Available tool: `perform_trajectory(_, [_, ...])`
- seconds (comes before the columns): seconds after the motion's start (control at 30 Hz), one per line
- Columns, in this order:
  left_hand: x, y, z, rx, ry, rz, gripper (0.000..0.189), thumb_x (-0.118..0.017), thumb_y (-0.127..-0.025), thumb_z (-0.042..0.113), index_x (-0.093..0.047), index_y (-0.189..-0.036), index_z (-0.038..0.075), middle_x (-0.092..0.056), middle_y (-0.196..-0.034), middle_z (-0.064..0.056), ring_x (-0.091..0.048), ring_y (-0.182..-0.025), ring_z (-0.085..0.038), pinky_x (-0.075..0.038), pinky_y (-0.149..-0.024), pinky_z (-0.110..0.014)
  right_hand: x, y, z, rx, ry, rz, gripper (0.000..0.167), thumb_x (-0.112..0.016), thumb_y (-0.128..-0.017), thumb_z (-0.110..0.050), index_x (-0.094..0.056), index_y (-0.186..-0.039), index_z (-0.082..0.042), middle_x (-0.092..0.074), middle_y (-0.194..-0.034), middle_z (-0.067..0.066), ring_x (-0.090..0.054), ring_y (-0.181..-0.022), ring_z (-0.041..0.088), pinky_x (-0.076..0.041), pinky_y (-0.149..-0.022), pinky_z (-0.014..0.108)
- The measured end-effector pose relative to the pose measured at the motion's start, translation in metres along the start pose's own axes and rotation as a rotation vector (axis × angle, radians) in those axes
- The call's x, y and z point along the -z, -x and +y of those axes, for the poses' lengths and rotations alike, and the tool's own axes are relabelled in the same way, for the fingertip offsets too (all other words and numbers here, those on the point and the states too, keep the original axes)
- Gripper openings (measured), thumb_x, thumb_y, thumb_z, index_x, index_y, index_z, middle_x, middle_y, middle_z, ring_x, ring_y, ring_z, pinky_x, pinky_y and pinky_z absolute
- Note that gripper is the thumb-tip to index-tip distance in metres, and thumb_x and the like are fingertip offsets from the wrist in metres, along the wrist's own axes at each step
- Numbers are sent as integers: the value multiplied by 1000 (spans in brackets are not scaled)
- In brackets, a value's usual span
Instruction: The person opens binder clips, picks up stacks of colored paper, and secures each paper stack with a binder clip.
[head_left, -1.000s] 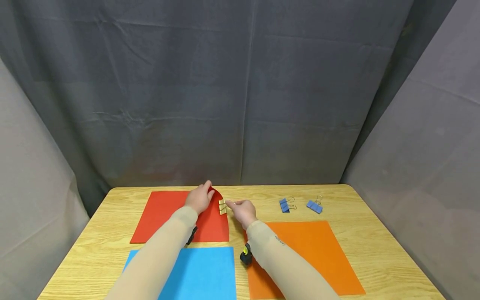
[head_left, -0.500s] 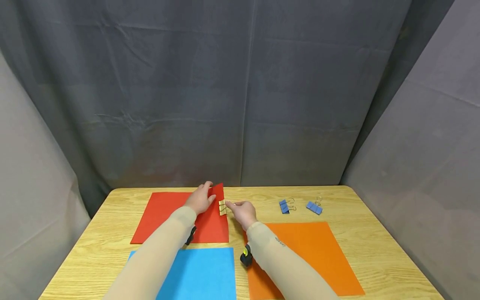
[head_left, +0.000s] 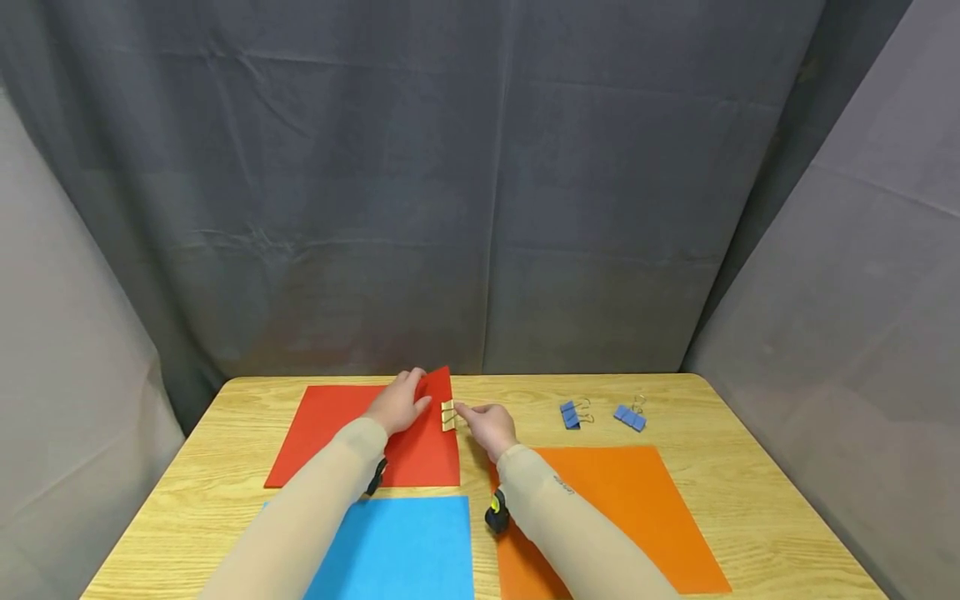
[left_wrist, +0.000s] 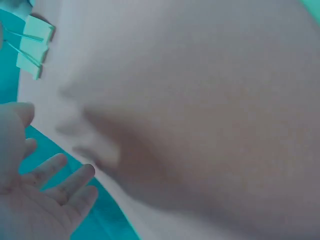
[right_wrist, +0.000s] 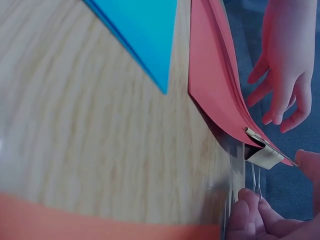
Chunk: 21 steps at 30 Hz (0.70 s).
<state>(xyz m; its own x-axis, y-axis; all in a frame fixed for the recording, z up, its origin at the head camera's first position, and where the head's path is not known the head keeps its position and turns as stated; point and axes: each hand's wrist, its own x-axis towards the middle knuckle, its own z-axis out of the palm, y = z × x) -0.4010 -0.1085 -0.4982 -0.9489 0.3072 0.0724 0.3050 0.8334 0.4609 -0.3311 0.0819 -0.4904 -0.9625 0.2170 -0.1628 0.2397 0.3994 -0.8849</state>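
Work is centring on the right hand (head_left: 491,429), which is grasping the gold binder clip (head_left: 447,416) by its wire handles, the thumb lying on one side and the fingers on the other. The left hand (head_left: 396,406) is grasping nothing; its fingers are hanging loose and spread over the red sheets (head_left: 330,421), near the lifted far right corner. The clip is straddling the right edge of those sheets, towards that corner, and the paper is curving up off the desk (head_left: 765,508) there. The step in hand seems to be working the clip at this edge; the views are not settling whether it is going on or coming off, nor whether every layer is sitting in its mouth. The next move is probably calling for even pressure on both handles, with the left hand steadying the corner so the layers are staying aligned. Farther out, the blue sheets (head_left: 408,546) are lying nearer the person, the orange sheet (head_left: 626,504) is lying to the right, and two blue clips (head_left: 570,415) (head_left: 630,417) are resting beyond it.
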Motion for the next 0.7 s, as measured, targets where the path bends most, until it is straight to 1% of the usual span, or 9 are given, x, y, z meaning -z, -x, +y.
perform_trajectory(0.03, [1,2,1,-8,-15,-3,55,-69,-100,30,-45,-146,11,-54,-142,-17,-66,-113,-32,-54,-103,-49,0,0,0,-3,7,3,58,-72,-94,-47,-68,-123,3,-71,-114,15,-65,-96,25,-55,-87,41])
perform_trajectory(0.1, [3,5,4,-13,-37,-20,56,-71,-99,30,-46,-145,12,-54,-142,-16,-65,-116,-32,-53,-104,-49,0,0,0,-7,25,7,58,-72,-94,-48,-68,-123,2,-71,-116,15,-64,-97,26,-55,-86,40])
perform_trajectory(0.23, [5,12,7,-23,-73,-55,59,-72,-97,30,-47,-147,11,-54,-146,-16,-61,-125,-34,-51,-107,-50,1,-2,1,-21,56,14,59,-71,-94,-50,-68,-123,1,-69,-121,15,-62,-97,26,-55,-86,40])
perform_trajectory(0.3, [5,16,6,-12,-84,-75,61,-72,-97,32,-46,-148,11,-52,-148,-16,-58,-129,-35,-49,-109,-51,2,-3,1,-18,76,14,59,-71,-94,-50,-68,-123,2,-69,-121,15,-61,-95,25,-54,-84,38])
perform_trajectory(0.4, [6,23,5,5,-92,-105,62,-73,-97,33,-46,-148,10,-51,-148,-17,-57,-129,-36,-49,-109,-51,3,-6,3,-6,122,5,58,-70,-95,-50,-70,-121,2,-71,-114,15,-58,-86,21,-51,-76,34])
perform_trajectory(0.47, [6,28,5,17,-101,-124,62,-72,-97,34,-47,-148,9,-51,-147,-18,-56,-130,-36,-49,-110,-51,3,-8,4,5,151,-4,55,-69,-96,-49,-73,-117,1,-71,-104,13,-56,-78,19,-46,-69,31])
perform_trajectory(0.53, [7,33,6,16,-110,-137,62,-72,-97,33,-47,-147,7,-51,-146,-19,-55,-130,-37,-48,-110,-51,4,-10,5,17,169,-8,52,-68,-96,-49,-75,-115,0,-71,-99,12,-54,-75,18,-43,-67,30])
perform_trajectory(0.63, [8,38,6,14,-131,-154,63,-71,-98,32,-47,-149,4,-50,-147,-20,-53,-132,-37,-47,-112,-51,6,-9,4,35,179,-4,50,-69,-96,-48,-75,-113,-1,-72,-100,11,-58,-78,19,-46,-69,31])
perform_trajectory(0.7, [8,40,7,12,-143,-164,64,-71,-98,32,-47,-150,4,-49,-149,-20,-51,-135,-38,-46,-113,-52,7,-9,4,52,192,1,49,-69,-96,-46,-74,-113,0,-73,-107,11,-61,-83,20,-50,-74,33])
